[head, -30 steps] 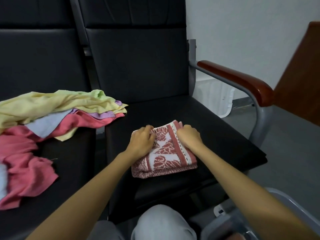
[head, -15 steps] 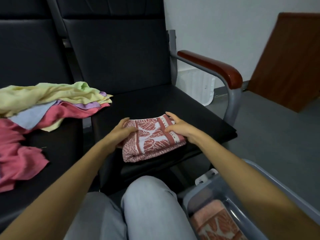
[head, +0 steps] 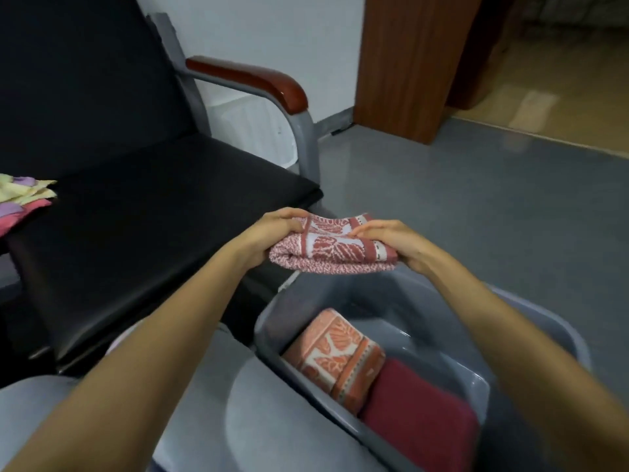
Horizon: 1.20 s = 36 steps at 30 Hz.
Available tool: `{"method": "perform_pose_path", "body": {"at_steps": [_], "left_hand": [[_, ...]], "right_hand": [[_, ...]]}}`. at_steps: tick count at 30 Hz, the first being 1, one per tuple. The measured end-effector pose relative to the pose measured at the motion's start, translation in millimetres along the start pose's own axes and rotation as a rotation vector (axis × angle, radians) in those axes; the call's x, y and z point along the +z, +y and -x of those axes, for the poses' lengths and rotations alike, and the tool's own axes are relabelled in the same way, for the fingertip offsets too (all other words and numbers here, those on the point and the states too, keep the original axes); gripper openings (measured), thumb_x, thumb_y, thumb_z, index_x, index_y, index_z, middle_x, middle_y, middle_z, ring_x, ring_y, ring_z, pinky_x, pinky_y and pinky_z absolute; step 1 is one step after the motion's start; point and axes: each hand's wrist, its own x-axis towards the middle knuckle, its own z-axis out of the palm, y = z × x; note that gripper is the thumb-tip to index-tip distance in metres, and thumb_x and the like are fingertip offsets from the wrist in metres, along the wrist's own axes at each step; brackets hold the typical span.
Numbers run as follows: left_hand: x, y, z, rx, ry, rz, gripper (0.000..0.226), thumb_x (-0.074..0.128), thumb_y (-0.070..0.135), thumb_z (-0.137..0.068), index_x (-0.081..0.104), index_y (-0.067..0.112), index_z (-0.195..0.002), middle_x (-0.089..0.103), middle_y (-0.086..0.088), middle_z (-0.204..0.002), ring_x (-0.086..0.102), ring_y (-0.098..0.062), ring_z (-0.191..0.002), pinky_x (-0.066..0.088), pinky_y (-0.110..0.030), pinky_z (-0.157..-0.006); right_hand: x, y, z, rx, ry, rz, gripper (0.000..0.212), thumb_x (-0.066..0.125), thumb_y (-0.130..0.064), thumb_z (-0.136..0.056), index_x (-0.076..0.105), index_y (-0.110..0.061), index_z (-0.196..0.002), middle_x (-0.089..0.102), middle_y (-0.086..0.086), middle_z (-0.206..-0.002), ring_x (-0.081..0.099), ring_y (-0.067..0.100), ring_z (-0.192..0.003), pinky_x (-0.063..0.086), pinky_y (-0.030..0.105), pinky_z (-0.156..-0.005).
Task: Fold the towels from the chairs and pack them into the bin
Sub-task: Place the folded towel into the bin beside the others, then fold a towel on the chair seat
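A folded red-and-white leaf-patterned towel (head: 332, 248) is held in the air between both hands, just above the far end of the grey plastic bin (head: 401, 301). My left hand (head: 275, 229) grips its left end and my right hand (head: 391, 240) grips its right end. Inside the bin lie a folded orange leaf-patterned towel (head: 335, 356) and a folded dark red towel (head: 418, 413) side by side. A pile of unfolded yellow, purple and pink towels (head: 23, 195) shows at the left edge on the neighbouring chair.
The black chair seat (head: 146, 216) lies to the left, with its wooden armrest (head: 252, 76) and grey metal leg behind the hands. My knees in grey trousers (head: 272, 430) sit beside the bin. A wooden door frame (head: 401, 63) and grey floor are to the right.
Both hands lifted the folded patterned towel off the black seat and carried it right, over the bin. The view swung right, so the towel pile slid to the left edge.
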Motion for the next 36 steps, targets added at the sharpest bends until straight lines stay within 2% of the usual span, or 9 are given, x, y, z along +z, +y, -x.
{"method": "perform_pose_path", "body": {"at_steps": [6,10,17,19,22,25,30,33,36], "left_hand": [[80.9,-62.9,-20.5,-0.155,-0.125,-0.095,0.036,0.048,-0.005,-0.092,0.060,0.011,-0.122,0.063,-0.009,-0.112,0.064,-0.008,-0.065,0.055,-0.014,-0.057],[122.0,-109.7,-27.2,-0.176,-0.209,-0.306,0.035,0.053,-0.005,-0.088,0.065,0.017,-0.113,0.056,-0.003,-0.112,0.059,-0.015,-0.075,0.052,-0.022,-0.067],[193.2,-164.4,-8.9,-0.097,-0.441,-0.451,0.045,0.035,-0.024,-0.085,0.058,-0.006,-0.119,0.056,-0.009,-0.089,0.049,0.006,-0.041,0.034,-0.005,-0.041],[208.5,-178.1,-3.0,-0.112,-0.479,-0.508,0.044,0.033,-0.023,-0.086,0.057,-0.007,-0.119,0.060,-0.009,-0.091,0.057,0.004,-0.056,0.037,-0.006,-0.047],[224.3,-197.6,3.2,-0.129,-0.552,-0.675,0.036,0.042,-0.003,-0.094,0.058,0.006,-0.124,0.057,-0.014,-0.127,0.055,-0.023,-0.115,0.042,-0.019,-0.089],[223.7,-221.0,4.2,-0.177,-0.610,-0.850,0.038,0.041,0.002,-0.095,0.052,0.011,-0.130,0.045,-0.012,-0.140,0.042,-0.028,-0.129,0.033,-0.029,-0.106],[221.0,-225.3,6.6,-0.261,-0.665,-0.893,0.025,0.049,0.000,-0.089,0.044,0.021,-0.102,0.053,-0.008,-0.102,0.050,-0.017,-0.089,0.047,-0.031,-0.080],[222.5,-226.7,7.0,-0.303,-0.730,-0.942,0.036,0.054,-0.002,-0.087,0.037,0.021,-0.107,0.049,-0.007,-0.096,0.049,-0.020,-0.088,0.042,-0.029,-0.068],[224.6,-225.6,6.7,-0.323,-0.766,-1.019,0.043,0.049,-0.006,-0.087,0.033,0.022,-0.116,0.051,-0.008,-0.098,0.054,-0.024,-0.096,0.044,-0.026,-0.063]], "right_hand": [[-28.6,104.3,27.1,0.254,-0.008,0.038,0.017,0.060,-0.008,-0.089,0.070,-0.020,-0.095,0.069,0.000,-0.089,0.063,0.004,-0.058,0.055,0.019,-0.057],[-35.6,158.8,47.0,0.328,-0.026,0.145,0.027,0.060,-0.003,-0.089,0.067,-0.013,-0.112,0.064,-0.003,-0.086,0.060,0.001,-0.057,0.053,0.018,-0.053],[-53.0,230.3,90.4,0.500,-0.063,0.396,0.047,0.064,0.003,-0.082,0.062,-0.023,-0.121,0.061,0.000,-0.101,0.063,0.016,-0.079,0.059,0.029,-0.062],[-53.4,247.9,101.8,0.544,-0.073,0.431,0.051,0.062,0.006,-0.080,0.061,-0.022,-0.123,0.056,0.002,-0.117,0.060,0.019,-0.095,0.057,0.032,-0.076],[-44.8,264.0,116.4,0.614,-0.121,0.496,0.051,0.056,0.006,-0.084,0.053,-0.021,-0.128,0.047,0.002,-0.123,0.055,0.024,-0.109,0.055,0.030,-0.079],[-31.6,268.4,121.9,0.650,-0.300,0.650,0.054,0.051,0.001,-0.088,0.038,-0.016,-0.138,0.037,0.012,-0.142,0.045,0.026,-0.124,0.044,0.029,-0.095],[-27.6,270.3,113.4,0.664,-0.420,0.830,0.070,0.057,-0.016,-0.090,0.020,-0.011,-0.149,0.021,0.014,-0.154,0.027,0.030,-0.139,0.023,0.035,-0.114],[-28.2,277.1,105.2,0.626,-0.256,1.025,0.050,0.053,-0.020,-0.092,0.040,-0.011,-0.139,0.041,0.012,-0.143,0.040,0.029,-0.130,0.032,0.038,-0.111],[-25.2,285.1,104.9,0.523,-0.224,1.056,0.082,0.068,-0.030,-0.083,0.020,-0.015,-0.148,0.026,0.017,-0.150,0.024,0.034,-0.139,0.023,0.045,-0.114]]}}
